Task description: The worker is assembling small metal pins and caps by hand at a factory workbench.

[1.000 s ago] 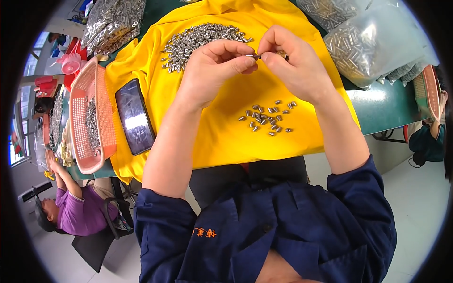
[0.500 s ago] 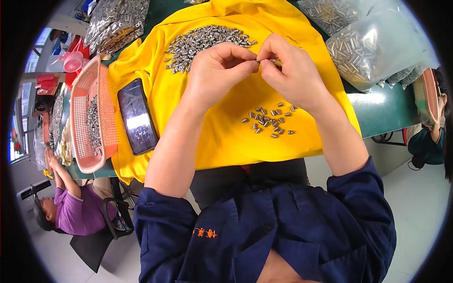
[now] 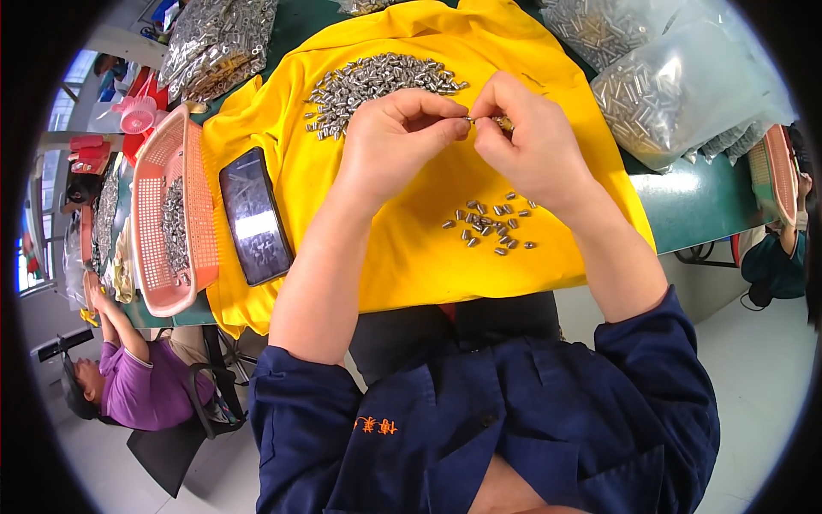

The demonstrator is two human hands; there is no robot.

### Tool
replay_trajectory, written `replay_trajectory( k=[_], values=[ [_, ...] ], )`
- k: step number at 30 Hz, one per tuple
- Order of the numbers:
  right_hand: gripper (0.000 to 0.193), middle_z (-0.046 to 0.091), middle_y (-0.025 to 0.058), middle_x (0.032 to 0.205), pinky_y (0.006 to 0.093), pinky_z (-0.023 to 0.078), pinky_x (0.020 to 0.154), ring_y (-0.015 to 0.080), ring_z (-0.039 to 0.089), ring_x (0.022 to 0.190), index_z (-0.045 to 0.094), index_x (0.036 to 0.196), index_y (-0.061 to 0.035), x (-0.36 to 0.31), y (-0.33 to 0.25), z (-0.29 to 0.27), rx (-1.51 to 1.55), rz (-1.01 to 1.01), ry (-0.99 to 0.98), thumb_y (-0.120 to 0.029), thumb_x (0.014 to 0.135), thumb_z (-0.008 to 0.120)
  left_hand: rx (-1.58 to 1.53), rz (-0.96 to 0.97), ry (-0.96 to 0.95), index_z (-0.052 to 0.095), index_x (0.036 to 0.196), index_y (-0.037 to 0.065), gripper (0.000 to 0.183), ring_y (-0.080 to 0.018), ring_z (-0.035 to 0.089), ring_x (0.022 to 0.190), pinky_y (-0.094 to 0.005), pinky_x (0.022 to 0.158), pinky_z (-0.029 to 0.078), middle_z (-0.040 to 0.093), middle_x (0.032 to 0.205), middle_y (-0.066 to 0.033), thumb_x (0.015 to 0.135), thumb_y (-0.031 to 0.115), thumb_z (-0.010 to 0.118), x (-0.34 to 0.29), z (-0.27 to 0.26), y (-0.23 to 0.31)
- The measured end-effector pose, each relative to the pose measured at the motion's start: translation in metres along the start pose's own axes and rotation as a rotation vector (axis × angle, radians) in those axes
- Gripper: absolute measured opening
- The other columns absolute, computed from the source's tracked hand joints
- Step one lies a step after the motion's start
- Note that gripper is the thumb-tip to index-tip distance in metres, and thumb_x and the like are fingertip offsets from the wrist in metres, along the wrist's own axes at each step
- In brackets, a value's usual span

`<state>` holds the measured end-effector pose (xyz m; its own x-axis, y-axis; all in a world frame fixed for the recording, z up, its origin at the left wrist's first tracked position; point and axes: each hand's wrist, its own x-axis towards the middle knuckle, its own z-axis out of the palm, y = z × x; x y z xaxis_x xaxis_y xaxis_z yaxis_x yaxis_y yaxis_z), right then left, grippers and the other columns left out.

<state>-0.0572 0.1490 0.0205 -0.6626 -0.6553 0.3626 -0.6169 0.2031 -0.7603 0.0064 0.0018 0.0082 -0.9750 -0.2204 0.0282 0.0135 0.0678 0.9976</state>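
My left hand (image 3: 387,144) and my right hand (image 3: 538,144) meet fingertip to fingertip above a yellow cloth (image 3: 402,270). Both are closed in a pinch. A tiny dark metal piece (image 3: 470,120) shows between the fingertips, mostly covered by them. Something small and brass-coloured (image 3: 507,126) peeks out under the curled fingers of my right hand. Beyond my left hand lies a big heap of small silver metal cylinders (image 3: 377,79). Nearer to me, between my forearms, several similar cylinders (image 3: 486,224) are scattered in a smaller group.
A dark phone (image 3: 255,216) lies left on the cloth, beside a pink perforated basket (image 3: 204,231) holding metal parts. Clear bags of metal parts (image 3: 642,107) stand far right, another bag (image 3: 218,47) far left, on a green table (image 3: 698,210). A co-worker in purple (image 3: 147,385) sits at left.
My hands stay pinched together at nearly the same spot, with slight finger movement. The whole view has shifted a little, so the table things appear slightly lower.
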Motion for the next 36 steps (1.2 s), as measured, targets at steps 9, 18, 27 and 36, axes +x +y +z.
replay_trajectory(
  k=[9, 18, 27, 36],
  values=[
    [0.008, 0.050, 0.0116, 0.059, 0.0300, 0.039, 0.050, 0.0242, 0.049, 0.052, 0.047, 0.075, -0.0030, 0.000, -0.004, 0.000, 0.046, 0.009, -0.001, -0.008, 0.070, 0.050, -0.066, -0.022, -0.026, 0.061, 0.082, -0.002, 0.011, -0.0092, 0.058, 0.070, -0.0192, 0.065, 0.046, 0.062, 0.076, -0.0055, 0.071, 0.002, 0.061, -0.002, -0.004, 0.006],
    [0.009, 0.050, 0.0056, 0.064, 0.0242, 0.039, 0.052, 0.0124, 0.046, 0.056, 0.048, 0.077, -0.0019, 0.004, -0.002, -0.009, 0.171, 0.016, 0.022, -0.008, 0.071, 0.049, -0.264, -0.054, -0.065, 0.059, 0.085, -0.002, 0.012, -0.0139, 0.059, 0.072, -0.0222, 0.068, 0.047, 0.061, 0.077, -0.0074, 0.074, 0.002, 0.060, 0.003, -0.015, 0.001],
    [0.009, 0.052, 0.0069, 0.064, 0.0249, 0.041, 0.054, 0.0135, 0.049, 0.057, 0.047, 0.077, -0.0011, 0.001, -0.005, -0.008, 0.275, 0.056, -0.065, -0.007, 0.071, 0.048, -0.271, -0.020, -0.126, 0.058, 0.086, -0.003, 0.013, -0.0160, 0.059, 0.074, -0.0247, 0.070, 0.048, 0.061, 0.080, -0.0099, 0.073, -0.002, 0.058, -0.002, -0.009, 0.001],
    [0.008, 0.050, 0.0125, 0.058, 0.0326, 0.039, 0.049, 0.0269, 0.050, 0.053, 0.045, 0.074, -0.0033, 0.000, -0.005, -0.003, 0.015, -0.042, -0.057, -0.008, 0.071, 0.050, -0.123, -0.016, -0.090, 0.060, 0.082, -0.002, 0.011, -0.0101, 0.058, 0.071, -0.0200, 0.067, 0.047, 0.062, 0.076, -0.0056, 0.071, -0.001, 0.061, -0.003, -0.006, 0.004]
  ],
)
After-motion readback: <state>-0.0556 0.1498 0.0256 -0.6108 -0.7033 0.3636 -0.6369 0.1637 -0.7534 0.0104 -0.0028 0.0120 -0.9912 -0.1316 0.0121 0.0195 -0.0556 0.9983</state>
